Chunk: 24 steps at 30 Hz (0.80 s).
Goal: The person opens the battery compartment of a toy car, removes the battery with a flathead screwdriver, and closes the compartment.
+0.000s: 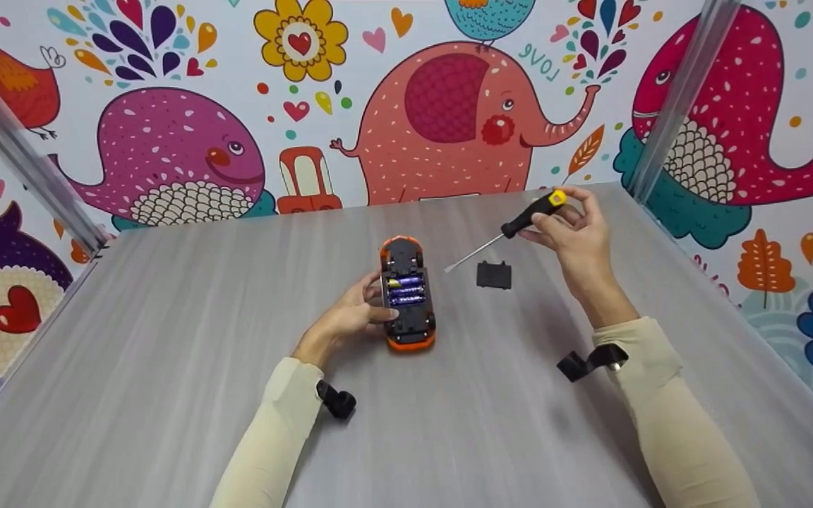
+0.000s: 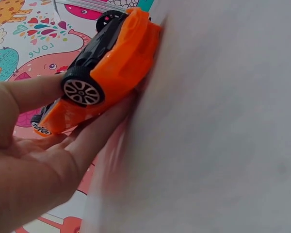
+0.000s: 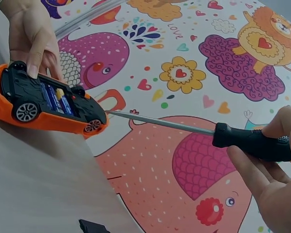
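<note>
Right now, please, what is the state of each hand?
Left hand: fingers straight, resting against the side of the upturned toy car; it steadies it, no curled grip.
Right hand: fingers curled round the screwdriver handle, held above the table.
</note>
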Each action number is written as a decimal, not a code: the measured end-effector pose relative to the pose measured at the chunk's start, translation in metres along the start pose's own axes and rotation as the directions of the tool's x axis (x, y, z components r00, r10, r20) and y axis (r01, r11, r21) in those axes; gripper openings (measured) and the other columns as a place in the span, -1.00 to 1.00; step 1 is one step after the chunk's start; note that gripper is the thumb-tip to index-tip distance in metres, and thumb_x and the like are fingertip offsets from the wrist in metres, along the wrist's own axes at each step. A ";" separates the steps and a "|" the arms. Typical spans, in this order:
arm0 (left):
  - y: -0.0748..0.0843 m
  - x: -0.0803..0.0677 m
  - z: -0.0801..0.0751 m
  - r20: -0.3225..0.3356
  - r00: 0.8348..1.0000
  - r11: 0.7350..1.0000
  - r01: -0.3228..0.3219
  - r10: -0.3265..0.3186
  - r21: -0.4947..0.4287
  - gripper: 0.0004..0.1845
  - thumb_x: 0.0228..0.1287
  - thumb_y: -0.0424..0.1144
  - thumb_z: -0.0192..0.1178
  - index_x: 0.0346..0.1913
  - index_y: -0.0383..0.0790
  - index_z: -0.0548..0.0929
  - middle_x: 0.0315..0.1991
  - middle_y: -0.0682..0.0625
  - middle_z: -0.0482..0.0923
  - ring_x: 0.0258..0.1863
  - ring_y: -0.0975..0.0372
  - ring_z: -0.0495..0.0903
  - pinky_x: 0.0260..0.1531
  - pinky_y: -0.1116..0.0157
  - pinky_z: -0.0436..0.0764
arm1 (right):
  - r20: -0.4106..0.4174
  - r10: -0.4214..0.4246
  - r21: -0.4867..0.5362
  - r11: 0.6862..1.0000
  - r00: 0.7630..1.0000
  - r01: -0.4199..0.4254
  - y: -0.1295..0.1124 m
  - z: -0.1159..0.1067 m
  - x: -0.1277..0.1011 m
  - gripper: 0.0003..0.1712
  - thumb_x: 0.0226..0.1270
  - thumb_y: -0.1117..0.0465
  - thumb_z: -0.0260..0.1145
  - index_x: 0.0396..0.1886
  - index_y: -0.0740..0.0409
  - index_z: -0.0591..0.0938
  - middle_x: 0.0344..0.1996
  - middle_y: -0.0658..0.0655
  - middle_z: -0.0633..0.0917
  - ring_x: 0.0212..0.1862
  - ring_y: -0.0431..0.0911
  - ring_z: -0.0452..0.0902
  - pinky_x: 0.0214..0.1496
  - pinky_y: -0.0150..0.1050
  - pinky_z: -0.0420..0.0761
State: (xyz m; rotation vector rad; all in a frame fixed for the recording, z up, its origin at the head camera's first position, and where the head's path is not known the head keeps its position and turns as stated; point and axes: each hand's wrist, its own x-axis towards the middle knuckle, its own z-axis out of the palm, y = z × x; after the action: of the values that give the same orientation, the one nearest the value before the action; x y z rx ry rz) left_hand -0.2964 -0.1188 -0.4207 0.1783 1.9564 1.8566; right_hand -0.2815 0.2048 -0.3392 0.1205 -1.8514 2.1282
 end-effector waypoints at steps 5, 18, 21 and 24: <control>-0.001 0.001 0.000 -0.001 1.000 1.000 -0.014 0.014 0.010 -0.04 0.19 -0.60 0.18 0.59 -0.22 -0.04 0.41 -0.31 0.34 0.19 0.00 0.54 0.08 -0.02 0.68 | 0.012 -0.021 -0.001 1.000 1.000 0.021 0.004 0.015 0.001 -0.49 0.38 0.40 0.27 0.24 0.05 0.36 0.04 0.12 0.64 0.00 -0.10 0.69 -0.04 -0.25 0.74; -0.003 0.002 0.001 0.002 1.000 1.000 -0.012 0.012 0.011 -0.03 0.18 -0.60 0.17 0.60 -0.18 -0.04 0.43 -0.28 0.32 0.29 -0.06 0.49 0.17 -0.06 0.62 | -0.022 -0.048 -0.053 0.998 0.999 0.047 0.015 0.033 0.000 -0.50 0.39 0.32 0.31 0.23 -0.08 0.40 0.00 0.13 0.62 -0.03 -0.06 0.71 -0.06 -0.24 0.75; -0.003 0.001 0.001 0.006 1.000 1.000 -0.014 0.014 0.013 -0.04 0.19 -0.60 0.17 0.60 -0.17 -0.04 0.43 -0.27 0.33 0.29 -0.05 0.49 0.19 -0.05 0.61 | -0.020 -0.063 -0.060 0.996 0.998 0.062 0.018 0.033 -0.001 -0.49 0.37 0.34 0.32 0.23 -0.07 0.41 0.01 0.13 0.62 -0.02 -0.06 0.70 -0.06 -0.24 0.75; -0.002 0.001 0.001 0.010 1.000 1.000 -0.020 0.020 0.013 -0.04 0.19 -0.60 0.17 0.60 -0.18 -0.04 0.43 -0.27 0.33 0.30 -0.04 0.48 0.21 -0.04 0.60 | -0.019 -0.079 -0.070 0.995 0.997 0.078 0.021 0.034 -0.001 -0.48 0.36 0.35 0.32 0.24 -0.06 0.40 0.02 0.13 0.61 -0.01 -0.06 0.69 -0.05 -0.25 0.75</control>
State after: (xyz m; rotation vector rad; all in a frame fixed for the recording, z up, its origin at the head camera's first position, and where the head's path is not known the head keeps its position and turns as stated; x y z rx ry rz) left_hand -0.2965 -0.1176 -0.4229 0.2114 1.9677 1.8518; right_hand -0.2918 0.1693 -0.3536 0.1510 -1.8740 2.0032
